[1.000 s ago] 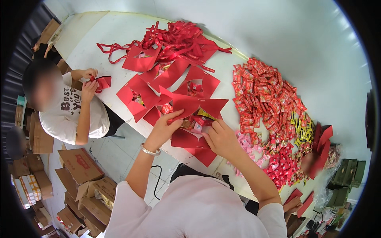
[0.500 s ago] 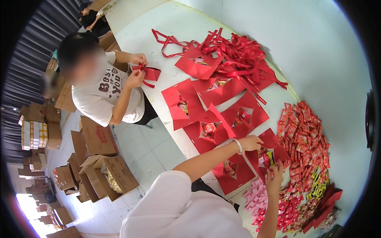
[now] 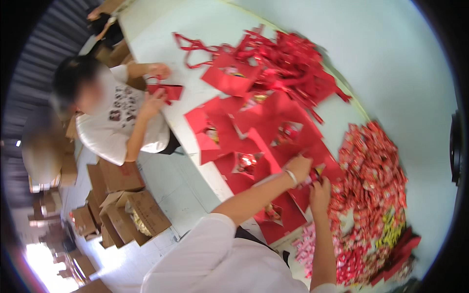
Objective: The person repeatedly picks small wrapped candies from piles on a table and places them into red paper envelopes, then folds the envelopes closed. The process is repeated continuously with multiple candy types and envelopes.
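My left hand [image 3: 299, 168], with a white bracelet at the wrist, is closed on the left side of a red paper candy box [image 3: 333, 169]. My right hand [image 3: 320, 193] has its fingers closed at the near edge of the same box, by the wrapped sweets inside. Blur and the fingers hide most of those sweets. Close to my left forearm lies another open red box [image 3: 288, 228] with wrapped sweets in its middle. Further off are several more red boxes [image 3: 205, 112], laid flat and filled the same way.
To the right are heaped red-wrapped sweets [image 3: 373, 161], with pink [image 3: 305, 249] and yellow [image 3: 390, 229] ones nearer. Red ribbons [image 3: 288, 58] pile at the table's far side. Across the corner, a co-worker [image 3: 122, 112] handles a small red box [image 3: 171, 92]. Cardboard cartons [image 3: 141, 215] stand on the floor.
The view has shifted and blurred. My hands have come closer together at the red box, and its sides stand nearer each other. The co-worker's hands have moved apart around the small box's ribbon.
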The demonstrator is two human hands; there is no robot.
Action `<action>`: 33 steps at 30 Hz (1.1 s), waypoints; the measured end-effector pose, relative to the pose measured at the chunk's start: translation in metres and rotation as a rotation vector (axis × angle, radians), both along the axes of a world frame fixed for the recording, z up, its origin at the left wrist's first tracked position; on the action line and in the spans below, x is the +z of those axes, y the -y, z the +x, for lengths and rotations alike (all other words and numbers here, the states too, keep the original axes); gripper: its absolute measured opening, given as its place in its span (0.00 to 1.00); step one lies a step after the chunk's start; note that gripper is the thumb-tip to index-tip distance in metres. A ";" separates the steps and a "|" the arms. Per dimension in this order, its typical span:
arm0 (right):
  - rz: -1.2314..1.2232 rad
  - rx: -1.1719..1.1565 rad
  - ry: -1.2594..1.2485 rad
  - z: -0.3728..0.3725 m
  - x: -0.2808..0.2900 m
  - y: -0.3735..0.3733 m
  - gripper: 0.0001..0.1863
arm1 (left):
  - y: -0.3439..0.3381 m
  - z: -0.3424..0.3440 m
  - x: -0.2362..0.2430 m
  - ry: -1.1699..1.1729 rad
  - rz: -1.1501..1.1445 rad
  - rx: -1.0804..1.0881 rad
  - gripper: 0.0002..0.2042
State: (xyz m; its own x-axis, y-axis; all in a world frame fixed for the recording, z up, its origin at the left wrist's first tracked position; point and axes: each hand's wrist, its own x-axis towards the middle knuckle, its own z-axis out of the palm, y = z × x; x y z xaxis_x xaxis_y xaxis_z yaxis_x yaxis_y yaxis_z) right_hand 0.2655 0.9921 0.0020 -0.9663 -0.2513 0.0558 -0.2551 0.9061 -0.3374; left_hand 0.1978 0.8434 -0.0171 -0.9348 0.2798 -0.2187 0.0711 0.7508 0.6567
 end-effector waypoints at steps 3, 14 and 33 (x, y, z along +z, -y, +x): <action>-0.021 -0.054 -0.025 0.001 0.000 -0.001 0.09 | 0.003 0.000 0.020 -0.110 -0.077 -0.086 0.09; -0.365 -0.303 -0.034 0.066 0.010 -0.056 0.25 | -0.010 0.044 0.113 -0.335 0.160 -0.028 0.15; -0.157 -0.638 -0.204 0.196 0.031 -0.288 0.13 | -0.109 0.236 0.104 -0.127 0.527 -0.244 0.10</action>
